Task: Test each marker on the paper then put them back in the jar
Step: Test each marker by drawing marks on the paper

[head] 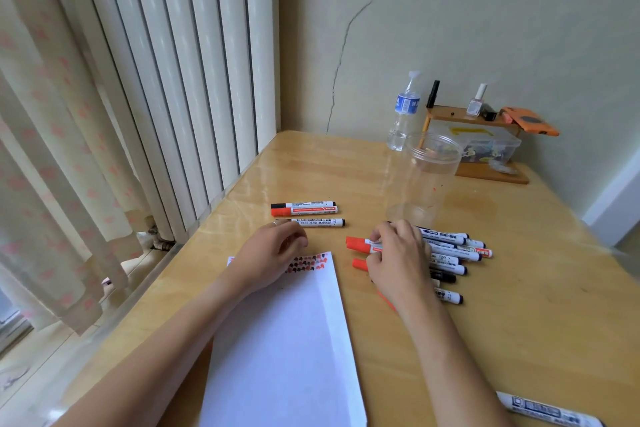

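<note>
My right hand (394, 256) is pinching a red-capped marker (360, 245) from the pile. My left hand (273, 253), fingers loosely curled and holding nothing, is resting on the paper (294, 340) beside a pen (317, 222) reading "WHITEBOARD MARKER"

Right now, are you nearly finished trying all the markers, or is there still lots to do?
Some testing is done: the paper has rows of red and black marks along its top edge. Three markers lie set apart beyond it. The right hand grips a red-capped marker from the pile. The left hand rests on the paper. The jar stands empty, so putting every marker back is still to do.
</note>
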The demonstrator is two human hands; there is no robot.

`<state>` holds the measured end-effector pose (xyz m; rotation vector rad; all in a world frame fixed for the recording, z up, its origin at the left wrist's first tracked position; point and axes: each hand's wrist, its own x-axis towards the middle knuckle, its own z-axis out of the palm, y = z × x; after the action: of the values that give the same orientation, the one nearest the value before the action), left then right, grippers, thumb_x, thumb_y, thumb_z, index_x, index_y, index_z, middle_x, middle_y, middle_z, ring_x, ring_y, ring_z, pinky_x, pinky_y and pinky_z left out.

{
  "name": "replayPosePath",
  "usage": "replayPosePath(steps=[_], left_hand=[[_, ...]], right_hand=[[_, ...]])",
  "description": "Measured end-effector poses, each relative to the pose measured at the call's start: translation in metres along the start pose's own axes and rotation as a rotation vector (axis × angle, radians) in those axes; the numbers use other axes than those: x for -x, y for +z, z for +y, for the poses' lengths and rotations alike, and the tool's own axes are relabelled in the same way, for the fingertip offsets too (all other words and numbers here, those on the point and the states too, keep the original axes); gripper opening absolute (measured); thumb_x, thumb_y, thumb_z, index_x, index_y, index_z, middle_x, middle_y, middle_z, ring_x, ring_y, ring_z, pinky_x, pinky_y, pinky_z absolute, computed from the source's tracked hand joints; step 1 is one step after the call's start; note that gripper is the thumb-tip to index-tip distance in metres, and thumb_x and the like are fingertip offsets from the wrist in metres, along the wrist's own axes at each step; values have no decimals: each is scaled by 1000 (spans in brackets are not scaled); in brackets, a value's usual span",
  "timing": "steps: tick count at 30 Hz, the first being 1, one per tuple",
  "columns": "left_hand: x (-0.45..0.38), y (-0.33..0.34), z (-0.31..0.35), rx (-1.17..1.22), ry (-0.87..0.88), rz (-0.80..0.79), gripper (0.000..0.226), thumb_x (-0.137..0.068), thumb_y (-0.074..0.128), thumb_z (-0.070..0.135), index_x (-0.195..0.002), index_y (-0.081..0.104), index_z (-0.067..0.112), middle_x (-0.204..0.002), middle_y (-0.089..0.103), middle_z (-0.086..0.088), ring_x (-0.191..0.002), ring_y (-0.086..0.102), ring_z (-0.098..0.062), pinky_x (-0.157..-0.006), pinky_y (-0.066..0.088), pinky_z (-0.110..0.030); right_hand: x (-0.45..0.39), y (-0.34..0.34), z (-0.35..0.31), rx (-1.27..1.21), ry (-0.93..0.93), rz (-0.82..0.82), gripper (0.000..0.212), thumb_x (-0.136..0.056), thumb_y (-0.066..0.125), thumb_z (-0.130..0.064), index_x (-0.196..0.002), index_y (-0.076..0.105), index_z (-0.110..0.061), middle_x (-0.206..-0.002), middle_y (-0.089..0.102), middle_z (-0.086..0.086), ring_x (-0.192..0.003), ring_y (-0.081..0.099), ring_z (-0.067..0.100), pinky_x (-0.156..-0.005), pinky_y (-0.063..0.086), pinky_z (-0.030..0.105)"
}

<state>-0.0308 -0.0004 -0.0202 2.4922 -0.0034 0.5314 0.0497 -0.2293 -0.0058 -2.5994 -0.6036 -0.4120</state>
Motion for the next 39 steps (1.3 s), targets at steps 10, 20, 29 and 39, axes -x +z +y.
replayPosePath(steps=[10,20,29,39], left_hand=[[-15,-3,-7,395,-258,72,20,-101,58,22,-83,66,23,-71,62,-2,-62,53,-18,-62,42,-34],[-39,4,-35,-397,-5,104,19,-93,69,23,-110,73,15,-105,66,-7,-99,55,-30,-79,50,-41],[-9,-16,-37,-292,-116,242,6,-100,61,18,-103,56,18,-93,56,2,-85,49,-24,-71,38,-40],[41,-22,-18,-151,223,-30,19,-109,38,40,-106,52,28,-89,55,19,-84,49,-3,-81,41,-34]], right_hand=[[20,35,-44,-306,-451,-148,19,-94,57,-32,-106,64,-19,-107,55,-6,-106,50,16,-93,46,33],[22,42,-39,-266,-432,-198,19,-96,60,-33,-109,66,-20,-109,54,-6,-110,49,17,-98,45,35],[23,37,-40,-320,-427,-201,17,-96,62,-29,-110,67,-21,-111,53,-10,-110,50,12,-98,46,33],[28,22,-62,-154,-640,172,6,-93,63,-17,-99,65,-17,-101,62,-4,-94,58,23,-84,46,38]])
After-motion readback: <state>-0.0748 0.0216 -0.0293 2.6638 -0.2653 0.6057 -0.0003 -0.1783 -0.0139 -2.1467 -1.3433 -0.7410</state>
